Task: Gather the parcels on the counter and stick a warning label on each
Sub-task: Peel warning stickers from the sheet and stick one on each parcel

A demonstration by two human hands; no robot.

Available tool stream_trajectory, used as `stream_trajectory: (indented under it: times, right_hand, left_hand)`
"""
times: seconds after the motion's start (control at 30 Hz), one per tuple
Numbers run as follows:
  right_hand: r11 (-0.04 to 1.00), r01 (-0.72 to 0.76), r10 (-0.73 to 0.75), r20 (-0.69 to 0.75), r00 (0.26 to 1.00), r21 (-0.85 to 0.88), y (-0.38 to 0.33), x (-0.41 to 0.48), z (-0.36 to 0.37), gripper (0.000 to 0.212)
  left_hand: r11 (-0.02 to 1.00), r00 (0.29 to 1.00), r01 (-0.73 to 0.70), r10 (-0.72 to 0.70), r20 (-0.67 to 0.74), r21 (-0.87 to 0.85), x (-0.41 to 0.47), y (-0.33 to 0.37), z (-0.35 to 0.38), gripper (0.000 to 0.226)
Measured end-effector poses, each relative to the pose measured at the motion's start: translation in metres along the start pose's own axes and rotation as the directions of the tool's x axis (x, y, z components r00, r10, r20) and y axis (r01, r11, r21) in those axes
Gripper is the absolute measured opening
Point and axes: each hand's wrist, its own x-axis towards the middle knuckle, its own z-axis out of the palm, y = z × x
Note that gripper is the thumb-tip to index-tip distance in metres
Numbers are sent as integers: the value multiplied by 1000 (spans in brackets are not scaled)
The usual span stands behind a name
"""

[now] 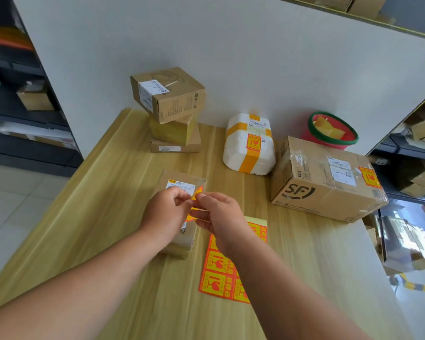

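Soft, even light makes my bench (103,217) bright, with only faint shadows under my arms (84,278). Glare whitens the shiny wrapping (402,239) beyond its right edge. Straight lines bow toward the view's corners; the warning label (197,192) in my fingers (207,197) looks slightly smeared.

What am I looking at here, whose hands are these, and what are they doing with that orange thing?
There is no machine: one camera worn on a person's head looks down at their own bare hands. The left hand and right hand both pinch one orange warning label above a flat brown parcel. Beside it on the wooden counter lies the label sheet. Farther back stand a stack of three boxes, a red basket, and a white foam box and big carton that already carry labels.
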Motion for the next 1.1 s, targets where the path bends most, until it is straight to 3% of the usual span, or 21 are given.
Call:
stream_trajectory:
  times: [0.23,0.33,0.6,0.73,0.87,0.93,1.0,1.1]
  right_hand:
    - [970,44,-109,-265,958,-238,12,15,22,6]
    - [966,2,-71,-260,963,-258,18,19,33,6]
    - [991,-87,58,-257,965,-104,29,28,60,13]
    - [955,19,-109,-291,950,-294,32,31,65,6]
    - [770,185,-312,-108,944,-610,28,35,68,14]
    - [744,193,-299,-61,952,-640,24,34,69,6]
    - [746,175,-280,-65,958,-642,25,35,70,11]
    - [859,97,-212,-177,961,-503,27,34,68,14]
  left_hand:
    - [987,992,122,-120,26,-101,19,-17,-43,13]
    - [980,986,157,-149,69,-122,26,-25,-55,14]
    - [981,982,177,-170,86,-86,34,-40,-73,15]
    - [995,989,101,-103,109,26,37,-41,-82,18]
    - [991,972,35,-65,226,132,42,-35,-88,23]
    - [987,962,12,-55,268,159,44,-33,-89,23]
    - [988,956,4,-48,290,152,46,-33,-90,22]
    - [995,971,10,-34,239,100,48,-35,-88,18]
